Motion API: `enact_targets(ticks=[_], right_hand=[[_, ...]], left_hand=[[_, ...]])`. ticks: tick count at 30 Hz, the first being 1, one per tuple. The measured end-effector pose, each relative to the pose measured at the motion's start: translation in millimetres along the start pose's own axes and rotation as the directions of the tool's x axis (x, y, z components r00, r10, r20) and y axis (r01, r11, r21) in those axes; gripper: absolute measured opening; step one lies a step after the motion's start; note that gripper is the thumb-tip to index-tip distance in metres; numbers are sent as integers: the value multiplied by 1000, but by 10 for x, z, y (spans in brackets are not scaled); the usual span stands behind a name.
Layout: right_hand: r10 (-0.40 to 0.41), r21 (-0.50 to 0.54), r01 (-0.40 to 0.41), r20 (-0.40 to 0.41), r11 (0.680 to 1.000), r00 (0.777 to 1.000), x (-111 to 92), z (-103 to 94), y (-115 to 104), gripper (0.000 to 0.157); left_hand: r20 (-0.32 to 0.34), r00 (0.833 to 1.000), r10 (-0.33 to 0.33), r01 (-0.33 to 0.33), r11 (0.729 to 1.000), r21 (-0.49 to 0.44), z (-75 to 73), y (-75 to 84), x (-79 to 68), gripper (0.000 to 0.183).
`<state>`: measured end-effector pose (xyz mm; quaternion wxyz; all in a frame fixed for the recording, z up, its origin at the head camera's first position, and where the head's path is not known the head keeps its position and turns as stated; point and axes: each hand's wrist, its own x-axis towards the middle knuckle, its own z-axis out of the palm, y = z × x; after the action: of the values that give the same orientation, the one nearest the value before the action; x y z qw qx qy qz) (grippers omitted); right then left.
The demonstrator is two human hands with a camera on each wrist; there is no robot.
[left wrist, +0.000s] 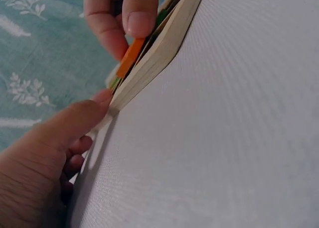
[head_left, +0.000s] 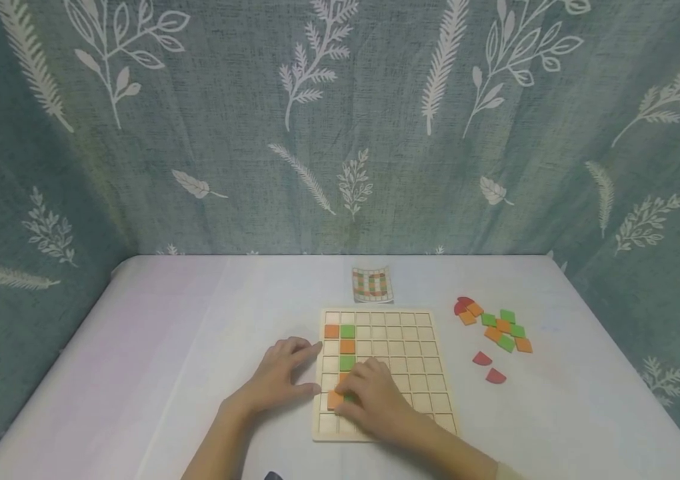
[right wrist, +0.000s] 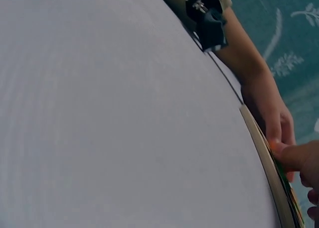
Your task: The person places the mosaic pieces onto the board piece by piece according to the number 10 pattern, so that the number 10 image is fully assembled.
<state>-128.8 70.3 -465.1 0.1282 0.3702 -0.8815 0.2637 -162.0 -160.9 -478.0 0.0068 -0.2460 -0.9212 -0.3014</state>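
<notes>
A pale wooden grid board [head_left: 400, 350] lies on the table. My right hand [head_left: 376, 397] reaches over its lower left part and pinches an orange square tile [head_left: 335, 400] between thumb and fingers. In the left wrist view that orange tile [left wrist: 130, 57] is tilted over the board's cells. My left hand [head_left: 280, 373] lies at the board's left edge, thumb and fingers spread, with fingertips right at the rim. An orange tile [head_left: 331, 331] and a green tile [head_left: 348, 331] sit side by side near the top left. Below the green one runs a column of alternating tiles, partly hidden by my right hand.
A small printed pattern card [head_left: 373, 285] lies just beyond the board. Off to the right are several loose orange and green square tiles [head_left: 503, 326] and red quarter-round pieces [head_left: 495, 377]. A leaf-patterned curtain [head_left: 340, 133] hangs behind the white table [head_left: 196, 300].
</notes>
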Motion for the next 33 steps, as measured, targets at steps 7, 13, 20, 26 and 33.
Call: enact_targets(ticks=[7, 13, 20, 26, 33], right_hand=[[53, 42, -51, -36, 998, 998, 32, 71, -79, 20], [139, 74, -139, -5, 988, 990, 39, 79, -105, 18], [113, 54, -109, -59, 993, 992, 2, 77, -28, 24], [95, 19, -93, -178, 995, 979, -40, -22, 130, 26], [171, 25, -172, -295, 985, 940, -117, -218, 360, 26]], left_hand=[[-23, 999, 35, -35, 999, 22, 10, -33, 11, 69], [-39, 999, 18, -17, 1000, 18, 22, -22, 10, 68], [-48, 999, 3, -2, 1000, 17, 36, -4, 17, 68], [-55, 998, -1, 3, 1000, 26, 46, -2, 17, 68], [-77, 997, 13, -10, 999, 37, 44, 10, 16, 66]])
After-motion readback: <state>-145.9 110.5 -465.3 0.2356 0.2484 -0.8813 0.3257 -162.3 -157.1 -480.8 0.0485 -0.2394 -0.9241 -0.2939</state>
